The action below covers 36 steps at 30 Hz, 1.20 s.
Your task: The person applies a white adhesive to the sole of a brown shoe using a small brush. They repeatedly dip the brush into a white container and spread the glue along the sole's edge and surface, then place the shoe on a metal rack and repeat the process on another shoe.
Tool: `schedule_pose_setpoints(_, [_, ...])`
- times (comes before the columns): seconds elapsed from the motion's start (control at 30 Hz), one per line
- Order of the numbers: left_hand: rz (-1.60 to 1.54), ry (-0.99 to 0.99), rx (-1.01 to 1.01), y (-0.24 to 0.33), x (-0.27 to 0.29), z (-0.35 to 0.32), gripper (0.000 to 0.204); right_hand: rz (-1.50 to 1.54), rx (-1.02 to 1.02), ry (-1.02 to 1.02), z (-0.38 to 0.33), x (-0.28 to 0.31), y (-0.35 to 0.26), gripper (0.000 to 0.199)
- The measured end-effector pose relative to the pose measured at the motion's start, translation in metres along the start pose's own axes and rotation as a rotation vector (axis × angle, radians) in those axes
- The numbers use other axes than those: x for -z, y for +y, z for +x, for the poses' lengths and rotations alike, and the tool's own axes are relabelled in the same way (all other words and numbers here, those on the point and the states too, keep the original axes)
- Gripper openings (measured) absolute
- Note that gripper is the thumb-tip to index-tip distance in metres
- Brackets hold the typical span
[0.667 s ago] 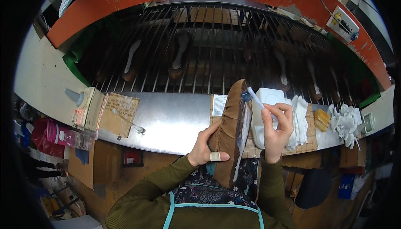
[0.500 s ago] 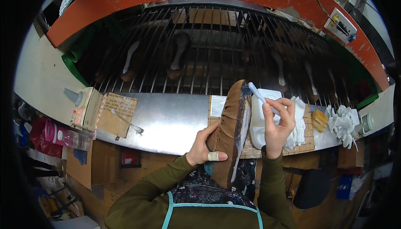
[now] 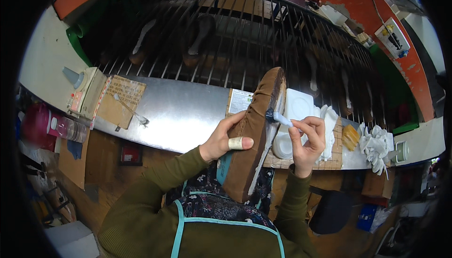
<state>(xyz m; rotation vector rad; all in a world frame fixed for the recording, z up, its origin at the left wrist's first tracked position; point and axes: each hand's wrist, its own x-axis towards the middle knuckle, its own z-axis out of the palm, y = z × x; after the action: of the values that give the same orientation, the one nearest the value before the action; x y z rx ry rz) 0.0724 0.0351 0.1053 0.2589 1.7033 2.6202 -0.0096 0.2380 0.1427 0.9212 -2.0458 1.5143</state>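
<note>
A brown shoe upper, gathered along its edge, is held upright and slightly tilted in front of my apron. My left hand, with a pale wrap round its thumb, is closed on the shoe's left side. The shoe's underside, with a whitish strip down it, faces right. My right hand pinches the pale handle of a small brush. The dark bristles touch the edge of the underside about midway along the shoe. Behind the brush, a white plastic tray lies on the bench.
A row of metal bars spans the far side, with several dark shoes on or beneath it. White gloves and a yellow block lie at right. A carton and a dirty brush on cardboard sit left on the metal bench.
The brush has moved from the shoe's top end down to the middle of its underside edge. The view has shifted, and both hands still hold the same things.
</note>
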Motion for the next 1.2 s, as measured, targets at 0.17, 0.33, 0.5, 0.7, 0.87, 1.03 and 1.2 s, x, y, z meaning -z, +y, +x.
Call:
schedule_pose_setpoints(0.17, [-0.080,0.003,0.091,0.008,-0.009,0.003,0.081,-0.051,0.009,-0.019,-0.008,0.007,0.005,0.017])
schedule_pose_setpoints(0.33, [-0.122,0.038,0.171,0.010,-0.012,0.004,0.077,-0.059,-0.039,-0.026,-0.019,0.011,0.002,0.019])
schedule_pose_setpoints(0.5, [-0.154,0.040,0.183,0.004,-0.010,0.004,0.073,-0.149,-0.017,-0.019,-0.033,0.014,-0.001,0.019])
schedule_pose_setpoints(0.7, [-0.261,0.001,0.251,0.006,-0.010,0.003,0.073,-0.043,0.016,-0.026,-0.031,0.019,0.001,0.022])
schedule_pose_setpoints(0.87, [-0.326,-0.071,0.193,0.008,-0.013,-0.003,0.078,-0.145,-0.069,-0.013,-0.006,0.010,-0.020,0.013])
schedule_pose_setpoints(1.03, [-0.356,-0.031,0.169,0.009,-0.014,-0.009,0.073,0.166,-0.160,-0.192,-0.002,0.019,-0.027,0.012])
schedule_pose_setpoints(1.2, [-0.428,0.019,0.149,0.007,-0.008,-0.015,0.066,0.043,-0.314,0.023,-0.036,-0.006,-0.023,0.011])
